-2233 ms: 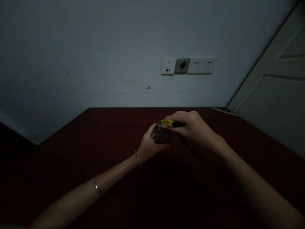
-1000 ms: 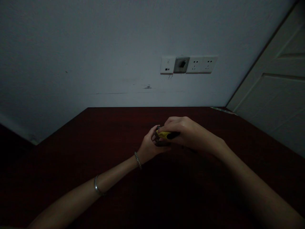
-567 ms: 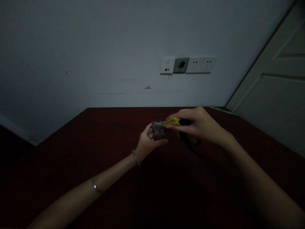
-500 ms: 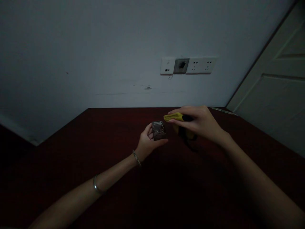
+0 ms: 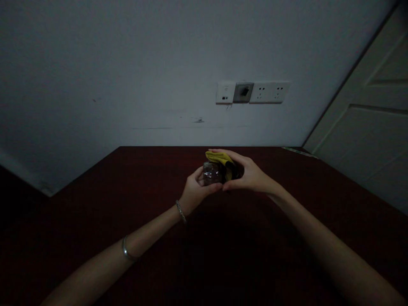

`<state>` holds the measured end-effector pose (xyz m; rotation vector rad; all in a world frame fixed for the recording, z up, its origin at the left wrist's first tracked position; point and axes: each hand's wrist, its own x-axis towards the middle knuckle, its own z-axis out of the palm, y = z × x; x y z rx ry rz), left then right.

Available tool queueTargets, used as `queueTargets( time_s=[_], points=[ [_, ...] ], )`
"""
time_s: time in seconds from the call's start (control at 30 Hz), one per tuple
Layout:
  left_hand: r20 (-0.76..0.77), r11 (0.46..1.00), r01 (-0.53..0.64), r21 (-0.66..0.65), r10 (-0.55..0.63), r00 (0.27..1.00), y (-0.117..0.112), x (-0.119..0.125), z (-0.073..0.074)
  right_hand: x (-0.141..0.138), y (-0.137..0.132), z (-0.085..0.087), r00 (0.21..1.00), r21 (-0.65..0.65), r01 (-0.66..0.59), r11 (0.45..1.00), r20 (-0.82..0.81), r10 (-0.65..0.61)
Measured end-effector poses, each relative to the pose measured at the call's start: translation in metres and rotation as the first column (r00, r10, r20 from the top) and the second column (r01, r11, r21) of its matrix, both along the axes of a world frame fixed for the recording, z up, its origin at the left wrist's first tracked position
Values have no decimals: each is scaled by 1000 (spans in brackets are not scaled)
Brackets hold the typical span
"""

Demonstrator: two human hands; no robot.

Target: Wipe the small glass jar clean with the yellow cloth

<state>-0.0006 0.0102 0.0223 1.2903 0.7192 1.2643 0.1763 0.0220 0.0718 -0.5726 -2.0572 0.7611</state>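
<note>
Above the dark red table, my left hand [image 5: 198,189] is closed around a small dark brown block in shiny clear wrap [image 5: 211,174], the thumb along its lower edge. My right hand [image 5: 250,175] grips a folded yellow and black cloth [image 5: 220,157] from the right. The cloth's yellow end lies at the top of the wrapped block, and its black part hangs by the block's right side. The thumb tips of both hands are close together below. Dim light hides the block's details and the cloth's lower part.
A dark red tabletop [image 5: 153,170] runs up to a pale wall [image 5: 153,63]. Switch and socket plates [image 5: 269,92] are on the wall behind my hands. A panelled door [image 5: 376,127] stands at the right, with a thin patterned strip [image 5: 299,152] on the table's back right edge.
My right hand has moved left with the cloth, from beside the wrapped block onto its top and right side. My left hand has stayed nearly in place, still holding the block.
</note>
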Motion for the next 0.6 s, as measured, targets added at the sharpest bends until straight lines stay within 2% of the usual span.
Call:
queueTargets(
  time_s=[0.1, 0.43, 0.6],
  points=[
    [-18, 1000, -17, 14, 17, 1000, 2, -3, 4, 0, 0, -4, 998, 13, 10, 1000, 63, -11],
    [-111, 999, 27, -35, -31, 993, 8, -8, 7, -11, 5, -28, 980, 211, 174, 962, 62, -191],
    [-149, 996, 86, -26, -89, 985, 11, -10, 7, -14, 5, -36, 979, 173, 206, 963, -29, -204]
  ],
)
